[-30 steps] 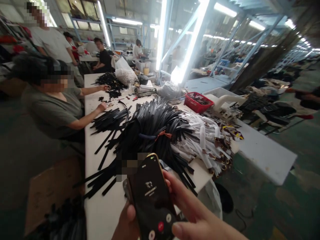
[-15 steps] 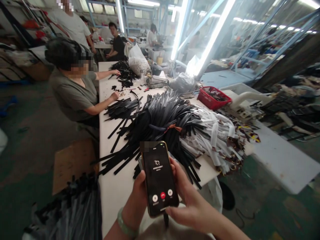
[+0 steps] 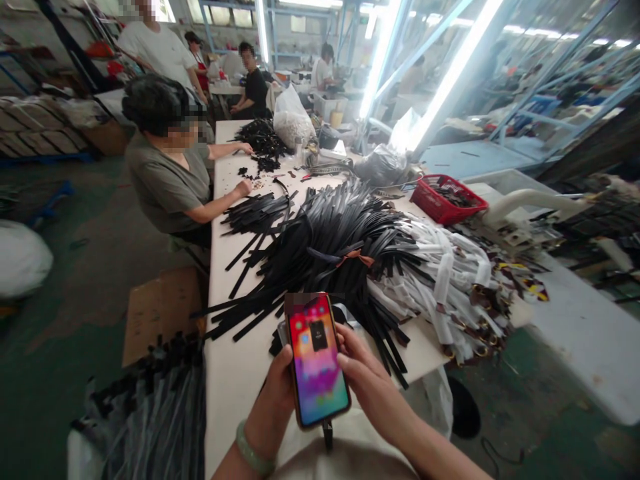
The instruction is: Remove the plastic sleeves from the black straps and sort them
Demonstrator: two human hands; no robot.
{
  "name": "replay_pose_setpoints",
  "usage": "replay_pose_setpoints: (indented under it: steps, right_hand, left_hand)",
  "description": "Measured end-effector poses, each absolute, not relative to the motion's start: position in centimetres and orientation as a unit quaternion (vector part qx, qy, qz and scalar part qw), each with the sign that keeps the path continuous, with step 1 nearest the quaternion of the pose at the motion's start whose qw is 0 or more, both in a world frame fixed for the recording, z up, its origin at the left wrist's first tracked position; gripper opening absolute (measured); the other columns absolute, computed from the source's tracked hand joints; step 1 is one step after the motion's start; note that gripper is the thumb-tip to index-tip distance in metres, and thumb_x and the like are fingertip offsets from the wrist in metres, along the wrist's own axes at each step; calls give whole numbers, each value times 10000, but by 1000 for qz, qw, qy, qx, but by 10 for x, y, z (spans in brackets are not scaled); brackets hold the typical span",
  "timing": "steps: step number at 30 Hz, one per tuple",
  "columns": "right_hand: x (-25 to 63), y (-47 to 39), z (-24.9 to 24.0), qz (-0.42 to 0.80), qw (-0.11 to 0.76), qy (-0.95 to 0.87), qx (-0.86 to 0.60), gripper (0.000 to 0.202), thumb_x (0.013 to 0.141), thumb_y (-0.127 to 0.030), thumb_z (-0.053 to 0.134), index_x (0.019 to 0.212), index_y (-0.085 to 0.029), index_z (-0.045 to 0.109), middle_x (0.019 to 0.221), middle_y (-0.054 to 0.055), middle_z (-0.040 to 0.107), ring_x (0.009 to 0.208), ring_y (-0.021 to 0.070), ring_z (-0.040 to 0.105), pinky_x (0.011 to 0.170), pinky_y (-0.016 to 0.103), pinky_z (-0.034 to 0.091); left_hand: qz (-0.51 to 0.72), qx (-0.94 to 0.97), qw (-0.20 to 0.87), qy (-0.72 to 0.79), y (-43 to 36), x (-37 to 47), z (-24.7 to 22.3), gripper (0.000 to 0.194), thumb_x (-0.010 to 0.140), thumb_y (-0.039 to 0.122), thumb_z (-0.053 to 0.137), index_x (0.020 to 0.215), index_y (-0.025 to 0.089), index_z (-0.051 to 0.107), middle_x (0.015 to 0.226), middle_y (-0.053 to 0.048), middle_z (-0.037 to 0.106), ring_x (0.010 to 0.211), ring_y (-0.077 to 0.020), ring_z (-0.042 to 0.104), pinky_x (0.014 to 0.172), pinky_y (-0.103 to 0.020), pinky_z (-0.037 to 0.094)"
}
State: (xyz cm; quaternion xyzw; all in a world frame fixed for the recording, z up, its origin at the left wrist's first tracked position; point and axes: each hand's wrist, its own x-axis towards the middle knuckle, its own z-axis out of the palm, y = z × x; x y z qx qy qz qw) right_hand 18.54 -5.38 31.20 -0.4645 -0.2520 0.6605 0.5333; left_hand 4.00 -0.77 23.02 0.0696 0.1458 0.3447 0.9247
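Note:
A smartphone with a bright, many-coloured screen is held upright above the near edge of the table. My left hand grips its left side, thumb along the edge; a pale green bangle circles that wrist. On the other side, my right hand is wrapped round the phone's right edge, its thumb near the screen's side. The fingers behind the phone are hidden. A dark cable hangs below the phone. Just beyond it lies a large heap of black straps, tied with a brown strip.
White-wrapped straps with metal rings spread to the right, near a red basket. A co-worker sits at the table's left side, handling small black pieces. A cardboard box and bundled straps stand on the left floor. A sewing machine is at right.
The phone's screen has gone from a dark call display to a colourful home screen with a small dark window. My right thumb has moved up from the phone's bottom edge. The view has shifted left.

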Motion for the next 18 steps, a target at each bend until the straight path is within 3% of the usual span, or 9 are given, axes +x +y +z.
replay_pose_setpoints:
  steps: [4,9,13,18]
  right_hand:
    - [197,-53,304,669,535,-280,-433,738,692,-314,737,1351,-250,412,1248,86,540,1119,257,519,920,382,437]
    - [223,-51,300,677,535,-268,-429,764,687,-295,727,1366,-242,381,1290,96,504,1149,262,502,927,383,434]
    - [250,-46,303,657,534,-259,-464,625,754,-355,698,1308,-227,438,1184,86,571,1077,249,544,878,366,457]
    - [274,-30,301,580,538,-257,-555,402,809,-456,652,1086,-189,533,965,56,633,878,217,602,747,316,487]
  left_hand:
    - [319,50,931,168,-8,48,221,624,779,610,625,1156,112,651,1188,-137,639,1154,-320,567,1033,-412,428]
    - [315,60,931,172,-5,76,224,621,766,599,646,1139,103,659,1190,-145,637,1179,-338,544,1070,-429,387]
    - [323,87,924,185,1,106,236,590,783,557,654,1164,107,645,1186,-147,639,1193,-355,529,1083,-455,365]
    - [312,145,919,191,7,140,246,521,750,434,738,1158,121,651,1145,-135,661,1125,-345,580,1054,-442,400]
